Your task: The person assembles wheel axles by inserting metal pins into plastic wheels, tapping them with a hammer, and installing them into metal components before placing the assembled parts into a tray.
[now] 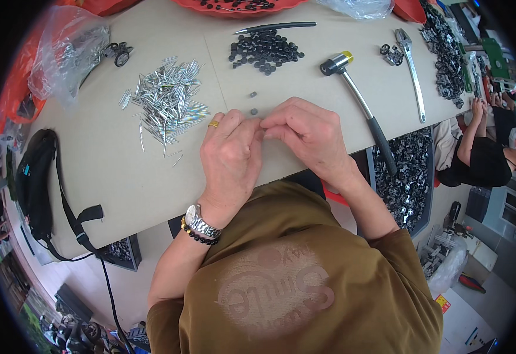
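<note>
Left hand (231,152) and right hand (310,134) pinched closed, tips together (cannot tell what's held). Metal pins (168,97) lie ahead-left, axes mixed; left hand nearer.

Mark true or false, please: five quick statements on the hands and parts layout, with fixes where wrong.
1. The hammer lies to the right of the pile of black caps. True.
2. The watch is worn on the right wrist. False: the watch is on the left wrist.
3. Two small dark pieces lie apart from that pile, just beyond the hands. True.
4. The adjustable wrench lies left of the metal pins. False: the adjustable wrench lies well to the right of the metal pins.
5. The two hands are held wide apart. False: the left hand and right hand come together at the fingertips.
</note>
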`<state>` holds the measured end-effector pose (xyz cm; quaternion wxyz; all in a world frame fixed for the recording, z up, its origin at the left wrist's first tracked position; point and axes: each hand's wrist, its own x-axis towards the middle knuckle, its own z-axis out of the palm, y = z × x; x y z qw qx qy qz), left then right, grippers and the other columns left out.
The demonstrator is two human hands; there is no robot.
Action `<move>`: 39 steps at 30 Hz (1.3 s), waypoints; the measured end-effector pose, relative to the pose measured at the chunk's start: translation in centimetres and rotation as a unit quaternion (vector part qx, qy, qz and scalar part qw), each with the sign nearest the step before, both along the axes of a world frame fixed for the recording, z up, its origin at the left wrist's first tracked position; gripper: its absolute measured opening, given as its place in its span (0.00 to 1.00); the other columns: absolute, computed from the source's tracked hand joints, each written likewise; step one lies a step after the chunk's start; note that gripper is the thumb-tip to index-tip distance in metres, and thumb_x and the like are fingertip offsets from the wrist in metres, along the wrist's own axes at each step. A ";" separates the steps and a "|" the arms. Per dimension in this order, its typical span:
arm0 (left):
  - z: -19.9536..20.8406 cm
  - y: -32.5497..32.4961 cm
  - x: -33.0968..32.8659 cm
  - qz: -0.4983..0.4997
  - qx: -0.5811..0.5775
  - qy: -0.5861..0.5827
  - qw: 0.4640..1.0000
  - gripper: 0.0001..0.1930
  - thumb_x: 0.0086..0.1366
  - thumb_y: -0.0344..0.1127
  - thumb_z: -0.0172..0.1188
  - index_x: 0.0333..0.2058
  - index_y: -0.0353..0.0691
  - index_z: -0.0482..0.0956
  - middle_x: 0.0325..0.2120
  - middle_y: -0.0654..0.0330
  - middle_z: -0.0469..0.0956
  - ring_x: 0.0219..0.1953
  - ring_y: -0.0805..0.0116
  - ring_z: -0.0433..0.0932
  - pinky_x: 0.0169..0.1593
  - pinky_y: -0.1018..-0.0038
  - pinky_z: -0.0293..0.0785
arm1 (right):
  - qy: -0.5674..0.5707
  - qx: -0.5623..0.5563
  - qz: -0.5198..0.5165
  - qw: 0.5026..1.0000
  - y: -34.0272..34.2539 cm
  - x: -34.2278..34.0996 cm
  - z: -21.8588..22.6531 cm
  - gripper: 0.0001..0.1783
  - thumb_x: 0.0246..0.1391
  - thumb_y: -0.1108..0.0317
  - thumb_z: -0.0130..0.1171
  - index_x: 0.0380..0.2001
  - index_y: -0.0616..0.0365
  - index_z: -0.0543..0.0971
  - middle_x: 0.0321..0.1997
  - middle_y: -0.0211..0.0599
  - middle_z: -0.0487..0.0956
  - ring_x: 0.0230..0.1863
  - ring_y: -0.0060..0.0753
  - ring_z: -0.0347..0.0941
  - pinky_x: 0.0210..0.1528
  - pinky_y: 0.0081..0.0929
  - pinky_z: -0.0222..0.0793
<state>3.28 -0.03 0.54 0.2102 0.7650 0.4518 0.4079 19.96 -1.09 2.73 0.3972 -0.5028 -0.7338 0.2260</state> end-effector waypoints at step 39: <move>0.2 0.6 -1.2 0.047 -0.036 0.041 0.997 0.07 0.51 0.22 0.69 0.30 0.37 0.85 0.26 0.59 0.74 0.32 0.57 0.71 0.38 0.63 0.67 | -0.190 -0.060 0.000 0.980 -2.5 1.3 5.4 0.22 0.58 0.77 0.52 0.57 0.59 0.74 0.41 0.42 0.72 0.33 0.50 0.76 0.31 0.41 0.77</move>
